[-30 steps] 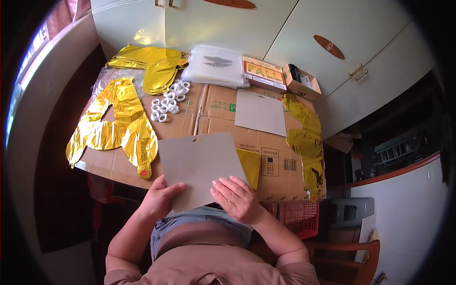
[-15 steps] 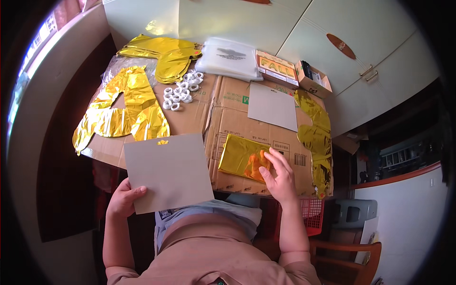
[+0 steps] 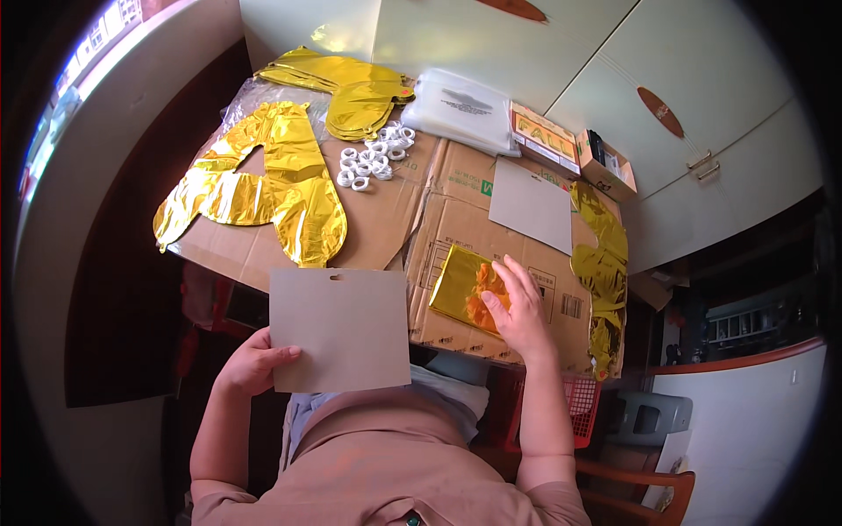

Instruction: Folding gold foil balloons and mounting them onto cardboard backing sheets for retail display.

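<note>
My left hand point(image 3: 256, 361) grips the lower left edge of a flat grey card point(image 3: 342, 329), thumb on its face. The card has a small hanging slot near its top and is held up in front of the table edge. My right hand point(image 3: 524, 311), fingers apart, is over the right end of a folded gold foil packet point(image 3: 456, 282). The packet lies on the cardboard and mirrors the hand in orange; whether the fingertips touch it I cannot tell. A second grey card point(image 3: 531, 206) lies behind it.
Flattened cardboard point(image 3: 399, 210) covers the table. A gold letter-A foil balloon point(image 3: 303, 202) lies left, stacked gold balloons point(image 3: 364, 105) behind it, another gold balloon point(image 3: 601, 254) right. White ribbon rolls point(image 3: 361, 165), clear bags point(image 3: 456, 105), a printed box point(image 3: 544, 140) and an open box point(image 3: 605, 167) stand further back.
The whole view has shifted, so the table lies further right in the picture. The grey card in my left hand is straighter. My right hand stays by the foil packet.
</note>
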Available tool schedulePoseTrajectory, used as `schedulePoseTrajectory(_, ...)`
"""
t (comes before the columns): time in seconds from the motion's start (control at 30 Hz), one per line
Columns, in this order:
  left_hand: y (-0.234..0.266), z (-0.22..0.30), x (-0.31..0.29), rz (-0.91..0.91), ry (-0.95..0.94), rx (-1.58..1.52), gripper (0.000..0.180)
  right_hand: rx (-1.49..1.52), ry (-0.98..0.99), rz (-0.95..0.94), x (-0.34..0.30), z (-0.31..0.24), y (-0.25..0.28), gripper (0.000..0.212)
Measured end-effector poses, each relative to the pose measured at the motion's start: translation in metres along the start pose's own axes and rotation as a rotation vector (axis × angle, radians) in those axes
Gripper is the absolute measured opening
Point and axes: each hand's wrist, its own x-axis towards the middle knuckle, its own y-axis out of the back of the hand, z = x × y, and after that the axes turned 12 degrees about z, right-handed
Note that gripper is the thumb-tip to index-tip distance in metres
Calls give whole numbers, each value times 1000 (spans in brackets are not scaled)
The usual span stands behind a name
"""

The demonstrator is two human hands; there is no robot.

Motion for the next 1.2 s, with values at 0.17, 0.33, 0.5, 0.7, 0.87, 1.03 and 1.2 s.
schedulePoseTrajectory(0.17, 0, -3, 1, 0, 31, -5, 40, -46, 59, -20, 3, -5, 0, 59)
schedulePoseTrajectory(0.33, 2, -10, 1, 27, 73, -19, 46, -24, 3, -83, 5, 3, -8, 63)
schedulePoseTrajectory(0.5, 1, -10, 1, 4, 68, -23, 44, -38, 0, -93, 9, 0, -10, 65)
schedulePoseTrajectory(0.7, 4, -8, 0, 16, 46, -57, 44, -170, 91, -115, 12, -6, -3, 71)
schedulePoseTrajectory(0.87, 10, -8, 3, 8, 54, -61, 43, -108, 66, -152, 10, 9, -7, 73)
schedulePoseTrajectory(1.03, 19, -12, -1, 15, 61, -19, 41, 2, 248, -193, -3, -2, -16, 74)
schedulePoseTrajectory(1.2, 47, -27, -11, 33, 155, 50, 46, -29, 291, -198, -12, -10, -13, 84)
